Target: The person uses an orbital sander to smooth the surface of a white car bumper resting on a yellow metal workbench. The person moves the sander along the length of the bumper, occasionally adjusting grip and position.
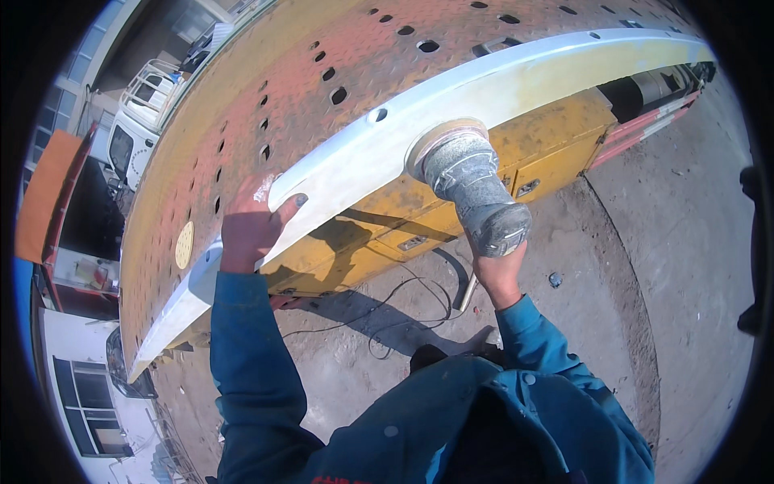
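Observation:
A long, curved white panel (355,145) with several holes along its top rests on the edge of a rusty perforated metal deck (298,105). My left hand (251,226) is closed over its upper edge, with the thumb on the front face. Under my right hand (500,270) is the rear end of a dusty grey power sander (476,185); the fingers wrap round it from below and are partly hidden. Its round pad (447,133) is against the panel's front face. Left of my left hand, a pale yellow sanding disc (185,244) with small holes lies on the deck.
Yellow metal boxes (556,145) hang below the deck. A thin dark cable (387,302) loops over the concrete ground (580,339), near a metal-ended hose (467,292). A white truck (133,137) stands at far left. Something skin-coloured (282,302) shows beside my left forearm, unclear.

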A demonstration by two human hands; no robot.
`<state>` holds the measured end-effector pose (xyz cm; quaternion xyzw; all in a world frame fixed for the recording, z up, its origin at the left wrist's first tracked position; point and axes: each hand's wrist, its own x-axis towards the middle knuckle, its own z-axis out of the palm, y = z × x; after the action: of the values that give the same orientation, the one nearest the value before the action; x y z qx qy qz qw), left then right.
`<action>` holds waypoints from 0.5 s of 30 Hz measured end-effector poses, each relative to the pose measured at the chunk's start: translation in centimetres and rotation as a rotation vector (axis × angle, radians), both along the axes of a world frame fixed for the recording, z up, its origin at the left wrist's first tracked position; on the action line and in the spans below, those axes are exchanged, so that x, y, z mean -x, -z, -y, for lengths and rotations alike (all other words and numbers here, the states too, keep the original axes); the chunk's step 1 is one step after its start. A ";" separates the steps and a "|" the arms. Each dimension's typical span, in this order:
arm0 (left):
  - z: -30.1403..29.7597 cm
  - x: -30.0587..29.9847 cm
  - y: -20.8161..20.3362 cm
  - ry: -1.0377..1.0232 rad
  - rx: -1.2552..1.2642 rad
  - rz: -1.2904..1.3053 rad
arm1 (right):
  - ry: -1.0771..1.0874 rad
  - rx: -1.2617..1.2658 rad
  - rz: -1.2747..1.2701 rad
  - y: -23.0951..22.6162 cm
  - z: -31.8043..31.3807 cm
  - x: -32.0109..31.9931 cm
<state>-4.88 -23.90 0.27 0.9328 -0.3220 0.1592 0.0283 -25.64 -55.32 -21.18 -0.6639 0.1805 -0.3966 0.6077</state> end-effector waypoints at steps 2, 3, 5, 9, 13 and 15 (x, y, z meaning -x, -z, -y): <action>0.0 0.0 0.1 0.007 0.019 0.003 | 0.003 -0.020 -0.008 -1.8 0.1 0.0; 0.2 -0.1 0.1 0.015 0.023 0.007 | -0.002 -0.002 -0.017 -1.8 0.2 0.1; 0.3 -0.1 0.1 0.030 0.021 0.017 | -0.025 0.062 -0.043 -0.2 -0.2 0.5; 0.2 0.1 0.0 0.045 0.049 0.015 | -0.059 0.208 -0.092 2.3 -1.8 0.6; 0.1 0.0 0.2 0.027 0.039 0.003 | -0.113 0.140 -0.067 -0.6 -1.1 0.5; 0.1 0.0 0.0 0.055 0.028 0.016 | -0.142 0.177 -0.065 -1.1 -1.0 0.3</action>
<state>-4.91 -24.04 0.29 0.9218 -0.3456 0.1704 0.0429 -25.92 -54.36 -20.07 -0.7385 0.1171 -0.3452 0.5672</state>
